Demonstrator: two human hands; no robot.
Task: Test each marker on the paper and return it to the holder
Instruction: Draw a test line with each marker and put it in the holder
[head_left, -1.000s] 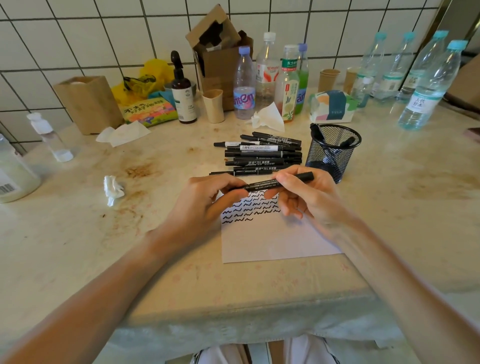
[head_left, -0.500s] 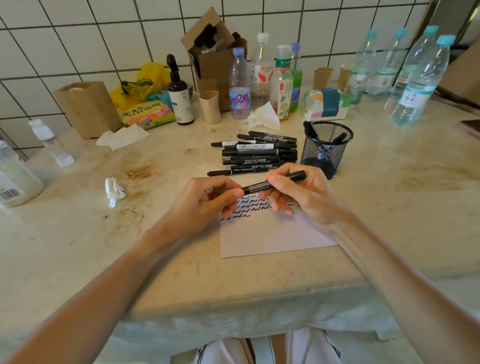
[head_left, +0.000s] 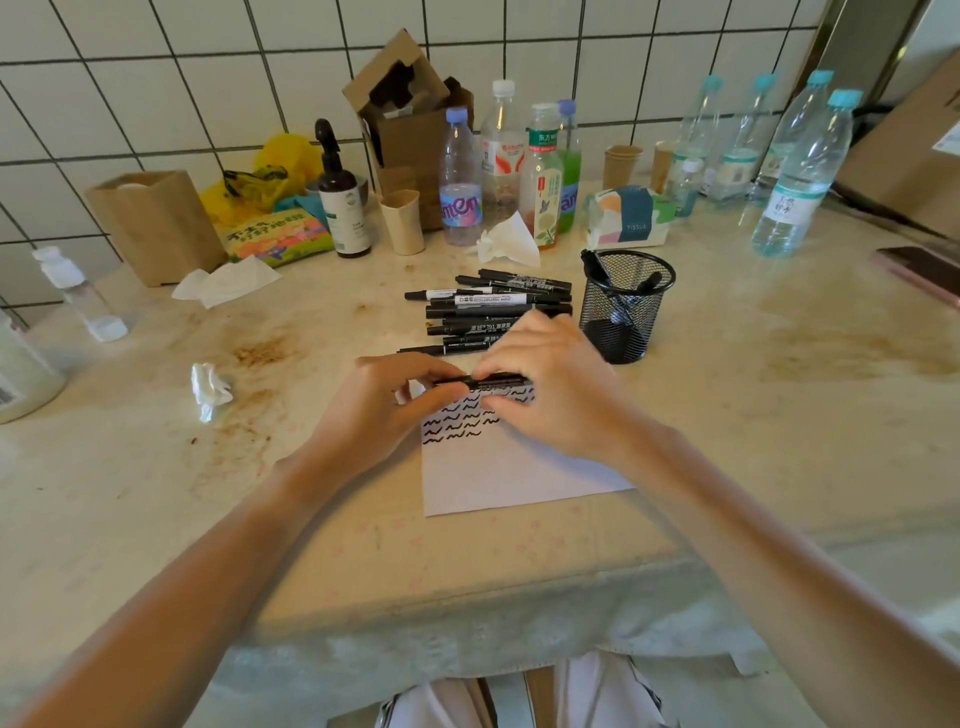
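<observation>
Gripping black marker (head_left: 480, 383) level between both hands, left hand (head_left: 384, 402), right hand (head_left: 550, 384), above paper (head_left: 498, 467)

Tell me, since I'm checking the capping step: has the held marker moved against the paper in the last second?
Yes. The marker, gripped by both hands, has levelled out and dropped closer over the squiggles on the paper.

Holder (head_left: 626, 304) right of marker pile (head_left: 488, 306)

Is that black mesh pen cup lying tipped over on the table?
No, the mesh holder stands upright on the table, right of the pile of markers, with a few markers inside.
</observation>
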